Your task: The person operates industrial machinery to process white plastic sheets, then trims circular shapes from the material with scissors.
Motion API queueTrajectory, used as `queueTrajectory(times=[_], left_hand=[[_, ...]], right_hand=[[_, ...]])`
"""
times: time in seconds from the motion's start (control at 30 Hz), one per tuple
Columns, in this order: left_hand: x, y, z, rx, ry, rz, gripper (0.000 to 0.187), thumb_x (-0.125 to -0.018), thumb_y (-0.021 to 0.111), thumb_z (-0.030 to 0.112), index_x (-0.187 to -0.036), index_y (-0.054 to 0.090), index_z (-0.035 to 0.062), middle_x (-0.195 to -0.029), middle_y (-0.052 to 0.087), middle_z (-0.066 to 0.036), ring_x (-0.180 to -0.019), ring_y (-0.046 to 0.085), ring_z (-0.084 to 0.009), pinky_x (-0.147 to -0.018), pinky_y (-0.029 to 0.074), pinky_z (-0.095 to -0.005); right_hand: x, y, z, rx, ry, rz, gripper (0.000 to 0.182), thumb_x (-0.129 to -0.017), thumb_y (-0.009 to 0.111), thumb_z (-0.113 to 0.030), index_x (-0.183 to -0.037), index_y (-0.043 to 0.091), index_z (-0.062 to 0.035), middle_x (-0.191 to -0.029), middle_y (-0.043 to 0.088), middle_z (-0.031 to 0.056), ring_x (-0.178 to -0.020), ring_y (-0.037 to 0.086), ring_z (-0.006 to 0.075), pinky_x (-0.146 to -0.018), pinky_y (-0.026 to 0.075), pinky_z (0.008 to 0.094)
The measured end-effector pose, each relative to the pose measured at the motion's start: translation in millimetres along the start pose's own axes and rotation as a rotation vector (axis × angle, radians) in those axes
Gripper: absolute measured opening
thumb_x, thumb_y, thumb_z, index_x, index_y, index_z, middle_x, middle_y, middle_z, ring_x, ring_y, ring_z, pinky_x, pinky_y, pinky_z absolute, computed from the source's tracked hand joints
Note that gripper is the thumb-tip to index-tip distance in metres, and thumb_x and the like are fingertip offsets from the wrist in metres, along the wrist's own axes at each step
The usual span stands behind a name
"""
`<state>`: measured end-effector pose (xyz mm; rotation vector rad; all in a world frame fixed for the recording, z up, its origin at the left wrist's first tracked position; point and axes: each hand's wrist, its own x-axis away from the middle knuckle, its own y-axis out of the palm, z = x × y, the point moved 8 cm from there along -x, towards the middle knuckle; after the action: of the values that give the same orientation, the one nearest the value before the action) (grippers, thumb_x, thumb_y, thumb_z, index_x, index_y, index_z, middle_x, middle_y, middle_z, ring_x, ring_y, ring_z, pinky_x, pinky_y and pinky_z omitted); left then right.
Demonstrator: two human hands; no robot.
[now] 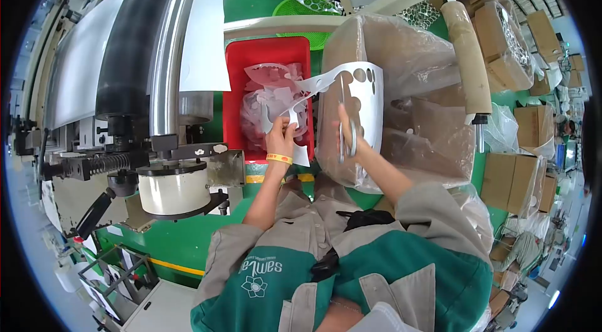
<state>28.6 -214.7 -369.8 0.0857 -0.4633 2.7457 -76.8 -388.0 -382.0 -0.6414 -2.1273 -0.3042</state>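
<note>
My left hand (282, 137), with a yellow band on its wrist, is closed on a narrow end of a white die-cut waste sheet (372, 122). The sheet stretches to the right and drapes over a plastic-lined box, with round holes along its upper part. In my right hand (346, 136) is a pair of scissors (342, 96), its blades pointing away from me and lying at the sheet. Whether the blades are apart cannot be made out. Below the left hand stands a red bin (233, 137) holding crumpled translucent and white scraps (254, 112).
A machine with a black roller (135, 37) and a steel roller (174, 37) stands at left. The box with a clear plastic liner (426, 150) is at right. A cardboard core (467, 59) juts out above it. A green basket (304, 24) lies behind; cartons (508, 181) stand far right.
</note>
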Motion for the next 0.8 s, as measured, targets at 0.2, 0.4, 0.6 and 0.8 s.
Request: queueTrajectory(times=[0.2,0.4,0.6,0.8], left_hand=[[8.2,-2.3,18.6,0.0,0.04,0.015,0.015,-0.084,0.059,0.008,-0.093,0.055,-0.0024,-0.078,0.064,-0.009,-0.069,0.061,-0.0123,-0.062,0.048,-0.0263],[-1.2,-9.1,-21.4,-0.079,-0.017,0.137,0.015,-0.082,0.059,0.007,-0.094,0.056,-0.0003,-0.077,0.064,-0.012,-0.071,0.062,-0.0169,-0.065,0.048,-0.0293],[-10.7,2.5,-118.9,-0.475,-0.062,0.205,0.073,-0.073,0.07,0.02,-0.132,0.031,0.0022,-0.121,0.045,-0.026,-0.111,0.049,-0.0334,-0.09,0.042,-0.0392],[85.9,156.9,-79.1,0.31,-0.545,-0.581,0.105,-0.061,0.074,0.047,-0.135,0.022,-0.0063,-0.138,0.029,-0.026,-0.128,0.032,-0.0317,-0.105,0.028,-0.0365]], right_hand=[[-93.2,-20.5,-25.1,-0.104,-0.141,0.087,0.091,-0.065,0.043,-0.082,-0.097,0.051,0.0028,-0.052,0.036,-0.0015,-0.039,0.037,0.0102,-0.037,0.035,0.0257],[-71.6,-30.8,-71.2,0.092,-0.39,0.169,0.064,-0.08,0.046,-0.066,-0.075,0.054,-0.0024,-0.051,0.04,-0.0002,-0.043,0.04,0.0094,-0.04,0.034,0.0241],[1.0,-75.1,-70.2,0.718,-0.65,0.345,0.051,-0.081,0.057,-0.051,-0.094,0.058,-0.0008,-0.083,0.062,0.0187,-0.079,0.06,0.0329,-0.071,0.044,0.0373],[11.4,-117.3,-36.4,0.741,-0.568,0.297,0.056,-0.08,0.061,-0.046,-0.111,0.05,-0.0008,-0.093,0.062,0.0218,-0.089,0.06,0.0358,-0.078,0.044,0.0394]])
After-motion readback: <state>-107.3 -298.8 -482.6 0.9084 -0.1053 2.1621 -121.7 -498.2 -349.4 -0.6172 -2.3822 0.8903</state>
